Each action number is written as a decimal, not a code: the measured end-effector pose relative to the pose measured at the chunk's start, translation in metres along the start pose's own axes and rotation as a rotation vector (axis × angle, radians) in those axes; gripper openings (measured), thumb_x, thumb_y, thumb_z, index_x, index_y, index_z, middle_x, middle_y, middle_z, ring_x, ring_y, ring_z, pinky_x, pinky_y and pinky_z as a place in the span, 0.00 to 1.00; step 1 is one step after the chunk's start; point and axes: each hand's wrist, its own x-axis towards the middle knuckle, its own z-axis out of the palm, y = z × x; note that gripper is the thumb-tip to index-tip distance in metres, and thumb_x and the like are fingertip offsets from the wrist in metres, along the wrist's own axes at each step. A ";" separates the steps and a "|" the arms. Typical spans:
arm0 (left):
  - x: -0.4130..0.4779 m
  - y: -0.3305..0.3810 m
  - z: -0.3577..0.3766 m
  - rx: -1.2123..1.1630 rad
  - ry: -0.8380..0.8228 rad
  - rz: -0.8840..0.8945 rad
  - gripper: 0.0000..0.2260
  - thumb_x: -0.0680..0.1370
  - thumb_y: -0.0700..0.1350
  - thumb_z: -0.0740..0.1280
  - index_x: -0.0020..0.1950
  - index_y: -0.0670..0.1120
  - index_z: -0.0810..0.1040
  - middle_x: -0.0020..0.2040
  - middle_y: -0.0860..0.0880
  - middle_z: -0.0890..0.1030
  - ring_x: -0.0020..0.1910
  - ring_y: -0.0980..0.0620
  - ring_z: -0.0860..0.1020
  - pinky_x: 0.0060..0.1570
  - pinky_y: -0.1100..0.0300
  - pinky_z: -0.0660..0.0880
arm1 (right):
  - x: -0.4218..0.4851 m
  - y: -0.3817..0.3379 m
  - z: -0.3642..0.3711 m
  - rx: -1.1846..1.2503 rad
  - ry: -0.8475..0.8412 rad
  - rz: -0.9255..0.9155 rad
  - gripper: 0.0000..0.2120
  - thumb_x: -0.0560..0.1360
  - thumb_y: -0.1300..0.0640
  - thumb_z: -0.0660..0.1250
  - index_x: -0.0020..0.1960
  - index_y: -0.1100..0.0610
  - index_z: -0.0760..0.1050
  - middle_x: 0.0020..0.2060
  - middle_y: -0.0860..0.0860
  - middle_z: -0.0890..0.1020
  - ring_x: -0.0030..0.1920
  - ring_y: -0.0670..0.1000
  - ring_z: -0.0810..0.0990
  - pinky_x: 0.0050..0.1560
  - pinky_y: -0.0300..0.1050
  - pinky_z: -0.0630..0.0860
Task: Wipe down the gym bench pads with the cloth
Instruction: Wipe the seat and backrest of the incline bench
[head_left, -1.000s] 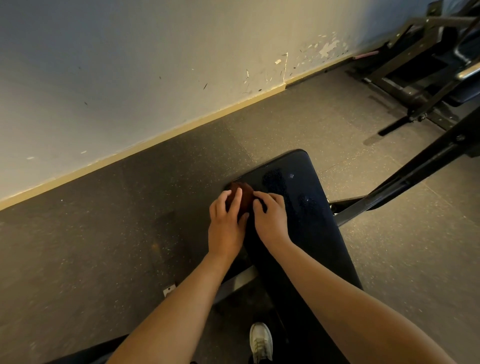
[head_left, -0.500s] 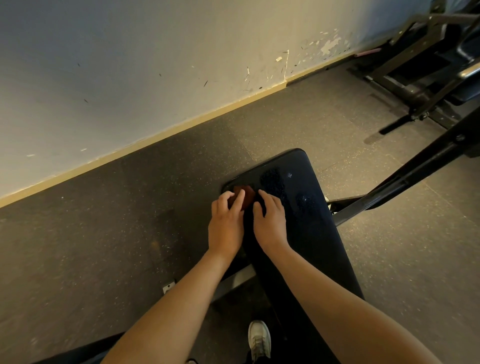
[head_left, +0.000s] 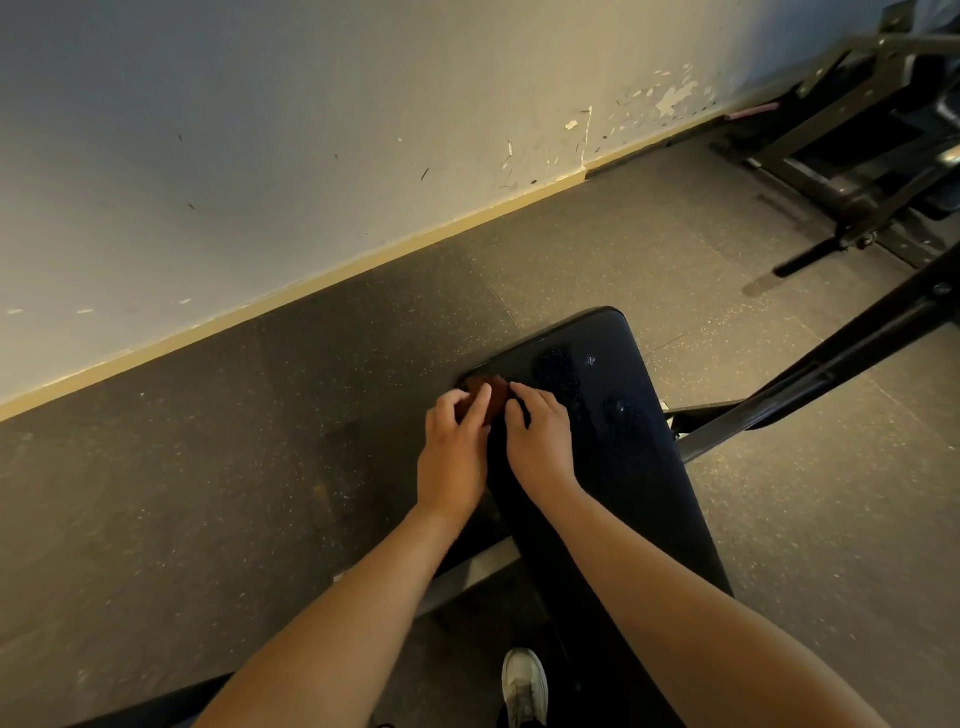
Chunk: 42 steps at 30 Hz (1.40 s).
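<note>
A black gym bench pad (head_left: 618, 447) runs from the lower middle up to the centre of the view, with wet-looking patches near its far end. A small dark brown cloth (head_left: 493, 391) lies on the pad's far left corner. My left hand (head_left: 454, 452) rests on the cloth's near left part with fingers bent over it. My right hand (head_left: 537, 441) sits just to the right, its fingertips touching the cloth's right edge. Most of the cloth is hidden under my fingers.
A scuffed pale wall (head_left: 311, 156) with a yellow skirting board runs along the left and back. A black bench frame bar (head_left: 831, 364) slants off to the right. More black gym equipment (head_left: 872, 145) stands at the top right. My white shoe (head_left: 524, 686) is on the rubber floor.
Both hands stay on the cloth at the pad's corner; the fingers have shifted slightly, bunching the cloth a little smaller. The view has barely moved.
</note>
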 end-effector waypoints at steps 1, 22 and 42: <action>-0.005 0.002 0.005 -0.028 -0.027 -0.035 0.23 0.82 0.44 0.63 0.76 0.56 0.64 0.72 0.52 0.61 0.68 0.48 0.67 0.59 0.54 0.76 | 0.000 0.001 0.000 -0.005 -0.007 -0.002 0.17 0.84 0.53 0.58 0.72 0.52 0.72 0.67 0.45 0.73 0.69 0.46 0.67 0.70 0.45 0.66; -0.032 0.025 0.035 0.117 -0.235 0.025 0.25 0.84 0.50 0.60 0.81 0.54 0.58 0.73 0.50 0.58 0.70 0.50 0.64 0.56 0.59 0.76 | -0.031 0.046 -0.034 0.080 0.050 0.050 0.11 0.81 0.55 0.63 0.63 0.47 0.72 0.56 0.44 0.75 0.51 0.37 0.75 0.44 0.30 0.71; -0.013 0.022 0.017 -0.207 -0.186 -0.063 0.30 0.82 0.35 0.60 0.81 0.54 0.58 0.80 0.55 0.55 0.74 0.57 0.54 0.72 0.60 0.61 | 0.006 0.056 -0.007 -0.353 -0.006 -0.358 0.25 0.78 0.54 0.69 0.73 0.46 0.70 0.73 0.51 0.67 0.70 0.56 0.65 0.69 0.54 0.69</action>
